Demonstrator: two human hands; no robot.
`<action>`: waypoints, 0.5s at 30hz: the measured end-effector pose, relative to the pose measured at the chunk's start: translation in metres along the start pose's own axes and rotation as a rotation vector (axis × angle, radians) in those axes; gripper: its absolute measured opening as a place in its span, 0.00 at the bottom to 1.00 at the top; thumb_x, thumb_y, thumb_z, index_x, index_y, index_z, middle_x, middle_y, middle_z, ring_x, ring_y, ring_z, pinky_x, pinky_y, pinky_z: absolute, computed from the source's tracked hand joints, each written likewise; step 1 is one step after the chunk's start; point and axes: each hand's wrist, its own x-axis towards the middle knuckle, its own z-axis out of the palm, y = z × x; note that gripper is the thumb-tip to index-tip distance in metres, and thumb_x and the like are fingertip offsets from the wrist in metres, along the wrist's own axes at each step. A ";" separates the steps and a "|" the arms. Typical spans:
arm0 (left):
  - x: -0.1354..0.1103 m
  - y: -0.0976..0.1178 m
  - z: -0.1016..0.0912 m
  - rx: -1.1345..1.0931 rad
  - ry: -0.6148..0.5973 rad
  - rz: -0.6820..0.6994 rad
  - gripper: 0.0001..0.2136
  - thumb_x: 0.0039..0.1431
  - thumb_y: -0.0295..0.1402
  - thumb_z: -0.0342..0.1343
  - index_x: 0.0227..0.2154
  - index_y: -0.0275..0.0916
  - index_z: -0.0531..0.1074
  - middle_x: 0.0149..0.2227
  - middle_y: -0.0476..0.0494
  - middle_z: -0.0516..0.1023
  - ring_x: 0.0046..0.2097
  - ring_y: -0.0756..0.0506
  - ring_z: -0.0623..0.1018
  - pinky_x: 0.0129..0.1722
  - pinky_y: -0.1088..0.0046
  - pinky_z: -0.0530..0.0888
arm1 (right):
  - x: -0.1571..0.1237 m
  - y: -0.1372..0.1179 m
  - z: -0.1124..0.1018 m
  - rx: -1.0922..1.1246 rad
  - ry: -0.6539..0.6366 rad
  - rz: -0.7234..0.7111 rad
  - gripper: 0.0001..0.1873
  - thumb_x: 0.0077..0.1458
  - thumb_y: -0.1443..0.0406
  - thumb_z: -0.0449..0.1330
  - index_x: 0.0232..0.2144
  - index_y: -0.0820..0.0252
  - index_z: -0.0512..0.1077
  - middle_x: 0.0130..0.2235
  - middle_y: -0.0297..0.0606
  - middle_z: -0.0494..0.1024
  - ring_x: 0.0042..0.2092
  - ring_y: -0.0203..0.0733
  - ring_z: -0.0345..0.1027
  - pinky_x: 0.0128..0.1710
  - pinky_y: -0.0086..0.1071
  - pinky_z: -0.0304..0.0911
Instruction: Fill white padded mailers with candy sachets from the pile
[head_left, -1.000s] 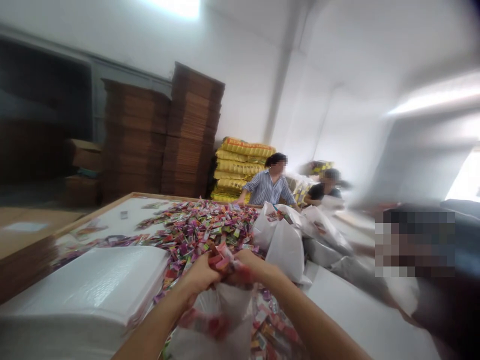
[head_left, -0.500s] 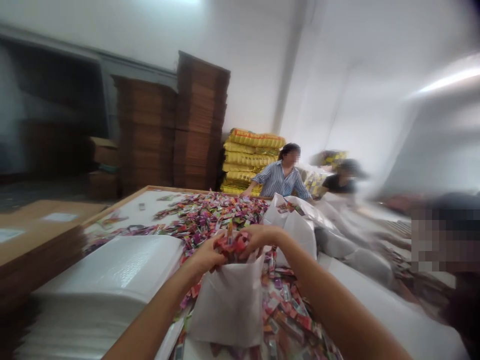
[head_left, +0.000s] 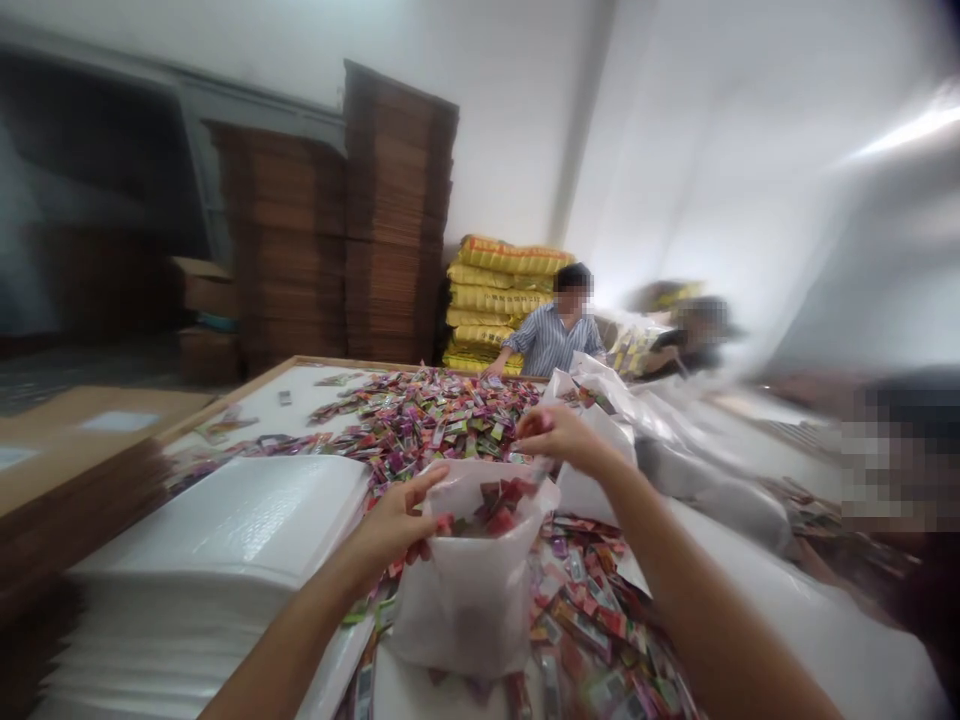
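Observation:
An upright white plastic bag (head_left: 465,600) stands in front of me with its mouth spread. Small red packets (head_left: 502,510) show inside it. My left hand (head_left: 394,515) is at the bag's left rim, its thumb over the edge and lower fingers curled against the outside; the index finger stretches along the mouth. Beyond the right rim, my right hand (head_left: 562,438) hovers above the packet pile (head_left: 442,410), fingers curled. Something reddish shows at its fingertips, too blurred to name. More packets (head_left: 585,600) lie around the bag.
Flat white bags (head_left: 262,520) are stacked at left, beside cardboard (head_left: 105,420). A wooden rim (head_left: 232,405) edges the table. Another filled white bag (head_left: 600,450) stands right of the pile. A person in a striped shirt (head_left: 559,335) works opposite; others are at right.
My right hand has left the bag's mouth and moved up and right, over the pile. My left hand has shifted slightly left to the rim. The mouth is wider, showing red packets inside.

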 end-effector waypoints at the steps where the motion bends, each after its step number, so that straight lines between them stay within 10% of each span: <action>1: -0.002 0.000 -0.001 -0.002 -0.002 -0.011 0.41 0.49 0.31 0.61 0.67 0.39 0.54 0.39 0.41 0.81 0.19 0.54 0.69 0.16 0.79 0.62 | -0.004 0.008 -0.020 -0.010 0.092 0.020 0.14 0.43 0.61 0.67 0.34 0.63 0.76 0.27 0.33 0.76 0.29 0.37 0.68 0.29 0.28 0.64; 4: -0.006 -0.002 -0.001 -0.044 -0.008 -0.010 0.42 0.51 0.36 0.63 0.68 0.39 0.52 0.35 0.42 0.80 0.22 0.52 0.71 0.17 0.78 0.62 | -0.028 0.050 -0.047 -0.130 0.243 0.117 0.39 0.33 0.53 0.73 0.48 0.63 0.73 0.36 0.40 0.77 0.35 0.44 0.71 0.34 0.35 0.68; 8: -0.012 -0.005 -0.004 -0.105 -0.041 0.029 0.46 0.51 0.44 0.65 0.69 0.40 0.49 0.30 0.46 0.78 0.25 0.51 0.71 0.22 0.78 0.64 | -0.076 0.096 -0.015 0.061 0.029 0.112 0.52 0.28 0.55 0.76 0.59 0.57 0.66 0.55 0.48 0.72 0.50 0.52 0.71 0.46 0.42 0.70; 15: -0.034 -0.006 0.007 -0.079 -0.096 0.032 0.49 0.44 0.42 0.69 0.68 0.41 0.51 0.26 0.50 0.74 0.27 0.49 0.71 0.25 0.76 0.65 | -0.105 0.033 0.056 0.078 0.481 -0.125 0.10 0.56 0.57 0.61 0.36 0.57 0.75 0.38 0.40 0.78 0.41 0.44 0.72 0.45 0.38 0.68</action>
